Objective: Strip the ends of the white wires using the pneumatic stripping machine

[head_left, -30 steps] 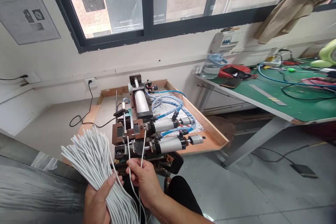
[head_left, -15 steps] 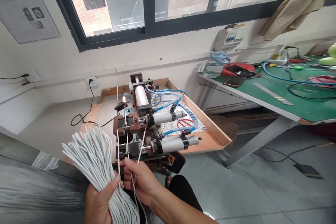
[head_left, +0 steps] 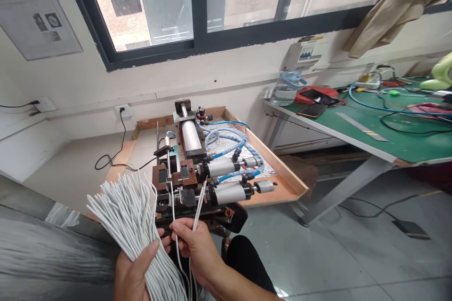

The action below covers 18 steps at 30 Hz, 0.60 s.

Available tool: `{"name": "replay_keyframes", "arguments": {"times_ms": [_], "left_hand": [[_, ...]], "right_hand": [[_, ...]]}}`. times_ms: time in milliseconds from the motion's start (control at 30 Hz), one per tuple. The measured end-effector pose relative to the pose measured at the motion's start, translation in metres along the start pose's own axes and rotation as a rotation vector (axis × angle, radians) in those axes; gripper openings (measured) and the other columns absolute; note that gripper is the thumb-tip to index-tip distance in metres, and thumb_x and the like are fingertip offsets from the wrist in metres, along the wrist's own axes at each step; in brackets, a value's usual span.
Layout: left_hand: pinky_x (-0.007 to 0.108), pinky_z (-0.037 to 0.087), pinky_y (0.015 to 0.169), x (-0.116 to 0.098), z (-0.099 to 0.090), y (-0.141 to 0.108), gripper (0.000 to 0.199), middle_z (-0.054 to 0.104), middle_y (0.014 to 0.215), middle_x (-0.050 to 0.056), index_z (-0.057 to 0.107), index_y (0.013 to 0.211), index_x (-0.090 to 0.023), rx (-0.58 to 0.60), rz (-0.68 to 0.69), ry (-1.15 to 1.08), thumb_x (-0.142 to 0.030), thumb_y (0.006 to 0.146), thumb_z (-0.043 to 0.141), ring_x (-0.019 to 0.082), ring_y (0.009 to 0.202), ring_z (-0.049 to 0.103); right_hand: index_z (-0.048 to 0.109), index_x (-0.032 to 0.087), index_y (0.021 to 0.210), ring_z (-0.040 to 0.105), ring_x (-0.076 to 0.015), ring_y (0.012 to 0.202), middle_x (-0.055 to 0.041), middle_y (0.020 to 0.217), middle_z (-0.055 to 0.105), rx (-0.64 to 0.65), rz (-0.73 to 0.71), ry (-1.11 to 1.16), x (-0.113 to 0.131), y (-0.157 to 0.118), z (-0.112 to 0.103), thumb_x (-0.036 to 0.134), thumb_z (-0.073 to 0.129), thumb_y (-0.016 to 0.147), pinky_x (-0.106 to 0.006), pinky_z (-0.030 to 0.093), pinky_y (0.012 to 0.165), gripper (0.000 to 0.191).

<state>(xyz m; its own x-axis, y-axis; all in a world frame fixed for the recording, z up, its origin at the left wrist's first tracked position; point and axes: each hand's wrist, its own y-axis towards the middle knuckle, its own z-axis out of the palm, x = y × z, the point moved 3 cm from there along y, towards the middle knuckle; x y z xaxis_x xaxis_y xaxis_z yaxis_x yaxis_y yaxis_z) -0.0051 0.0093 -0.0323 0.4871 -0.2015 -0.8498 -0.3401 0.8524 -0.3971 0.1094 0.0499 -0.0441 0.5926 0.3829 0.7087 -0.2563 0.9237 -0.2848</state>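
My left hand (head_left: 139,270) is wrapped round a thick bundle of white cables (head_left: 129,216), whose cut ends fan out up and to the left. Close beside it, my right hand (head_left: 194,244) pinches a single white cable (head_left: 173,207) between thumb and fingers. More white cables (head_left: 200,202) with reddish tips stand up out of the same hand, leaning right. Just beyond both hands is a machine with silver cylinders (head_left: 229,194), dark clamp blocks (head_left: 187,197) and blue hoses (head_left: 247,143).
The machine stands in a wooden-edged tray (head_left: 278,164). At the right, a green table (head_left: 406,136) bears a water jug (head_left: 284,89), a red pouch (head_left: 319,95) and cords. Plastic-wrapped strands (head_left: 52,254) lie at lower left.
The single cable's tip now stands at the machine's clamp blocks, and the red-tipped cables have swung right. My right hand has shifted slightly right. The cylinders' rods now stick out farther right.
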Motion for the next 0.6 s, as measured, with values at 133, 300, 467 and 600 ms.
{"name": "replay_keyframes", "arguments": {"times_ms": [133,300,467,600], "left_hand": [[0.039,0.048,0.072,-0.001,0.001,-0.002,0.038,0.069,0.071,0.010,0.064,0.086,-0.009,-0.035,-0.011,0.009,-0.020,0.050,0.074,0.030,0.079,0.062],[0.040,0.049,0.072,-0.003,0.003,-0.005,0.038,0.069,0.076,0.009,0.064,0.088,-0.012,-0.009,-0.008,-0.077,-0.016,0.051,0.074,0.031,0.084,0.060],[0.039,0.048,0.072,-0.002,0.005,-0.006,0.038,0.069,0.075,0.007,0.064,0.089,-0.013,0.000,0.046,-0.105,-0.015,0.052,0.073,0.029,0.082,0.061],[0.037,0.049,0.070,0.000,0.007,-0.005,0.035,0.069,0.074,0.005,0.064,0.085,-0.013,0.017,0.090,-0.064,-0.015,0.051,0.073,0.026,0.074,0.063]], "right_hand": [[0.061,0.009,0.062,0.032,-0.0019,0.036,0.0027,0.046,0.049,-0.011,0.061,0.034,0.002,0.007,0.001,0.029,0.069,0.056,-0.015,0.015,0.035,0.022],[0.060,0.009,0.065,0.037,-0.0037,0.037,0.0040,0.045,0.047,0.039,0.117,0.058,0.002,0.008,0.006,0.031,0.069,0.055,-0.015,0.024,0.036,0.025],[0.059,0.009,0.060,0.040,-0.0035,0.039,0.0010,0.048,0.052,0.186,0.092,-0.014,0.004,0.003,0.018,0.036,0.067,0.062,-0.016,0.027,0.041,0.028],[0.059,0.009,0.059,0.040,-0.0046,0.037,0.0027,0.042,0.049,0.171,-0.076,-0.053,0.010,-0.001,0.021,0.032,0.068,0.061,-0.017,0.027,0.039,0.024]]}}
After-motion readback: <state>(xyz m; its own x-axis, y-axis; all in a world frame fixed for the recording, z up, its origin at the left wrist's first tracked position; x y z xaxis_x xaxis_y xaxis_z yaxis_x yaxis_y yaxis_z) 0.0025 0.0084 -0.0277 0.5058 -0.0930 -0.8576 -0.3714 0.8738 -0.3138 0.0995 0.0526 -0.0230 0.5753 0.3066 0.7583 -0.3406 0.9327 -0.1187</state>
